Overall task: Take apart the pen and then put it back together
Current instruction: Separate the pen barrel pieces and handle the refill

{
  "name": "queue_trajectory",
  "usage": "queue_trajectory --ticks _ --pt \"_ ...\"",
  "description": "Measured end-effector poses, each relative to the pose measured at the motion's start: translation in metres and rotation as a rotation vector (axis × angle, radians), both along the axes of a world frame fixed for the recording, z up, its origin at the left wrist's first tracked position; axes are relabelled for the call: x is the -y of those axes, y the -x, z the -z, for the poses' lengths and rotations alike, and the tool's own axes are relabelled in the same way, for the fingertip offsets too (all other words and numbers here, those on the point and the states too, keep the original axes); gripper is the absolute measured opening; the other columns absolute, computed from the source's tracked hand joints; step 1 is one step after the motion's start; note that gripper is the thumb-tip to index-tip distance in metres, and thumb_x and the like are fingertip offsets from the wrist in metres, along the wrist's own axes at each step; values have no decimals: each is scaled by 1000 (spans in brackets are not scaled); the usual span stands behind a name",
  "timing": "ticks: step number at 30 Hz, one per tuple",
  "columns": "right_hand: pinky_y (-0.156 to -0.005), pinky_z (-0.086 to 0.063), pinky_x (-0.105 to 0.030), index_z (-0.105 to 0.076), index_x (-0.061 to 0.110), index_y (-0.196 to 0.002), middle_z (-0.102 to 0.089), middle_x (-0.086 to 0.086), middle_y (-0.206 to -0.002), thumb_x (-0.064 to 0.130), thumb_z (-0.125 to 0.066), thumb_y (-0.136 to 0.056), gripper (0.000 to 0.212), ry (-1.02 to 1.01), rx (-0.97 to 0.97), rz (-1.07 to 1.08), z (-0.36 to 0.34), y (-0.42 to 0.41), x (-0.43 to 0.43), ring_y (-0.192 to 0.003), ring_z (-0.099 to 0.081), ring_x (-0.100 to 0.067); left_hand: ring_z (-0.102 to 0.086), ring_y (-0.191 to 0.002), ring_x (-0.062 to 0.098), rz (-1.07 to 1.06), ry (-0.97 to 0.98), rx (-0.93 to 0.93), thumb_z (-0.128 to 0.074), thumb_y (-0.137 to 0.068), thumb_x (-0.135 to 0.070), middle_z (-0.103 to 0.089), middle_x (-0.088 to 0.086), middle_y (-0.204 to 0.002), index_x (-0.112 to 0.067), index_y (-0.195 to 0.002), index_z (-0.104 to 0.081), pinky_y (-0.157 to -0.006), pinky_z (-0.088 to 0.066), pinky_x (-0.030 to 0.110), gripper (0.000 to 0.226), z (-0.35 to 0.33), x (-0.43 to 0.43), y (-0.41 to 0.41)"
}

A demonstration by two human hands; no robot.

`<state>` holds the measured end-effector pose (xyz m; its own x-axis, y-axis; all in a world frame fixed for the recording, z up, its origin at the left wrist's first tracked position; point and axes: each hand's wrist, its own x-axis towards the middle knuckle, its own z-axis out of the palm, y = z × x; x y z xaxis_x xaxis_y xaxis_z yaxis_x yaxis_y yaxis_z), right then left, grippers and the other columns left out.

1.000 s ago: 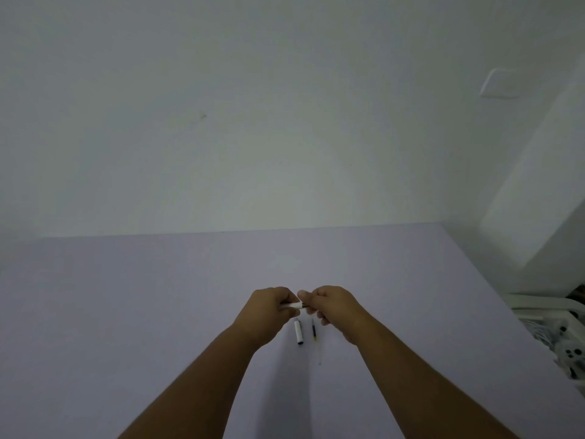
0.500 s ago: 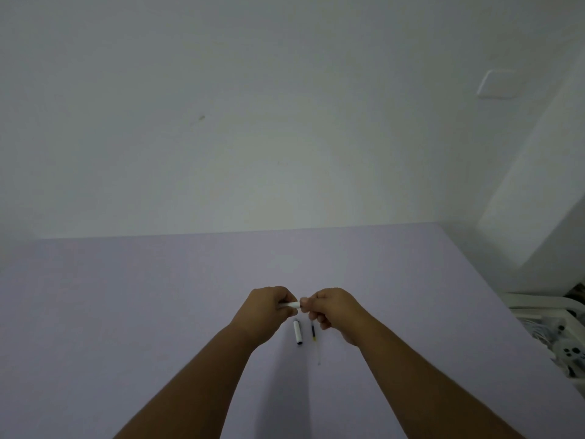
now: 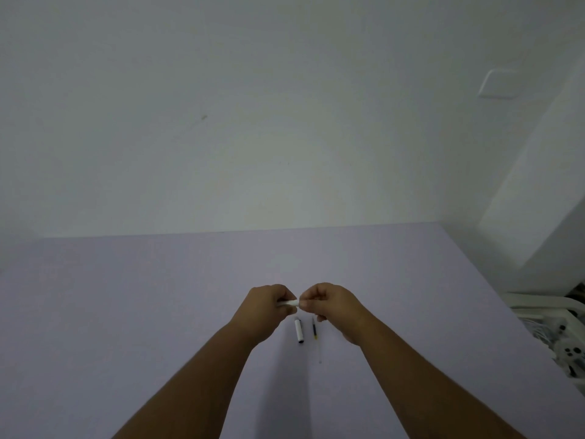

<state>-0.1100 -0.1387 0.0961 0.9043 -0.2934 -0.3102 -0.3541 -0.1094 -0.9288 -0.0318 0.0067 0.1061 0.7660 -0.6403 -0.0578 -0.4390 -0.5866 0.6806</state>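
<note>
- 2 bare forearms come in from the near edge of the table (image 3: 126, 312), converging toward the middle of the lavender top.
- 2 loose pen parts lie on the table just nearer than the hands, side by side and apart, both running roughly near-to-far:
  - 1 white cap (image 3: 298, 330) with a dark near end, below the left hand.
  - 1 thin refill (image 3: 315, 330), dark with a yellowish band and a faint clear tail toward the near edge; its far end is just beside the right hand's fingers.
- left hand (image 3: 268, 308): curled into a fist around 1 white pen barrel (image 3: 288, 302), which sticks out sideways toward the right hand.
- right hand (image 3: 332, 304): fingers curled closed, fingertips pinched right at the barrel's exposed end. Too small to tell whether it grips the barrel end or a separate small piece.
- Both hands are raised above the table centre, nearly touching each other at the barrel.
- Off the right edge: 1 white rack-like thing (image 3: 544, 308) with cluttered white and black bits, not readable.
- Past the far edge: plain white wall with 1 blank wall plate (image 3: 498, 83) upper right.
</note>
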Motion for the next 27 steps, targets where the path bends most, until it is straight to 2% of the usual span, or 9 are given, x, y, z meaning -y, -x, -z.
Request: queue_trajectory --ticks 3,5,8,11,14,17,19,23,27 --pt "-59 -44 -24 -65 13 -72 -60 -2 -68 31 -59 -90 27 30 -94 31 -4 -2 -1 -57 -49 -13 -46 -60 3 16 0 10 -65 -86 -19 -52 -12 -67 -12 -94 -70 -56 -34 14 12 0 1 3" --pt "-62 -45 -24 -65 14 -73 -61 -1 -69 42 -54 -91 35 53 -121 26 -5 -2 -2 -59 -50 -13 -46 -59 2 17 8 13 -65 -86 -19 -51 -15 -65 -12 -93 -70 -55 -33 14 11 0 3 4" --pt "-68 -49 -24 -66 17 -89 -65 3 -84 33 -65 -85 17 -11 -18 9 -3 2 -2 -71 -55 -11 -45 -59 2 -7 15 5 -65 -86 -20 -51 -13 -67 -11 -95 -69 -55 -32 14 13 0 2 3" --pt "-62 -47 -25 -67 14 -83 -64 -1 -77 16 -67 -83 2 25 -10 19 -4 2 -1 -62 -53 -12 -47 -61 2 3 11 -5 -64 -86 -19 -53 -11 -69 -11 -98 -70 -56 -34 14 15 0 1 2" --pt "-56 -46 -23 -66 13 -77 -62 -2 -70 18 -66 -85 10 21 -53 28 -6 0 -4 -57 -49 -13 -45 -60 3 -1 -1 0 -64 -87 -20 -51 -12 -67 -11 -98 -70 -56 -35 14 15 1 0 3" --pt "-65 -48 -25 -68 16 -84 -65 0 -80 22 -68 -83 6 44 -32 10 -4 0 -3 -68 -54 -12 -46 -60 3 -26 8 -11 -65 -86 -20 -52 -12 -68 -12 -97 -69 -56 -36 14 15 2 -2 2" --pt "-67 -49 -27 -69 17 -82 -65 -2 -80 17 -66 -83 3 35 -29 12 -3 2 -2 -66 -54 -14 -46 -60 3 -21 5 3 -65 -86 -20 -53 -11 -69 -12 -97 -70 -56 -35 14 15 1 -2 2" --pt "-56 -46 -25 -67 9 -71 -58 -11 -70 0 -63 -84 17 -127 -123 67 -7 -3 -1 -57 -47 -15 -48 -64 3 5 -8 45 -64 -87 -21 -58 -6 -77 -12 -99 -70 -56 -34 13 16 1 -1 6" --pt "-56 -45 -24 -64 4 -72 -57 -10 -70 3 -65 -85 13 -197 -218 94 -11 -7 0 -57 -45 -14 -52 -74 12 -6 -19 46 -63 -88 -23 -60 -4 -81 -12 -98 -70 -60 -37 16 17 5 -1 7"
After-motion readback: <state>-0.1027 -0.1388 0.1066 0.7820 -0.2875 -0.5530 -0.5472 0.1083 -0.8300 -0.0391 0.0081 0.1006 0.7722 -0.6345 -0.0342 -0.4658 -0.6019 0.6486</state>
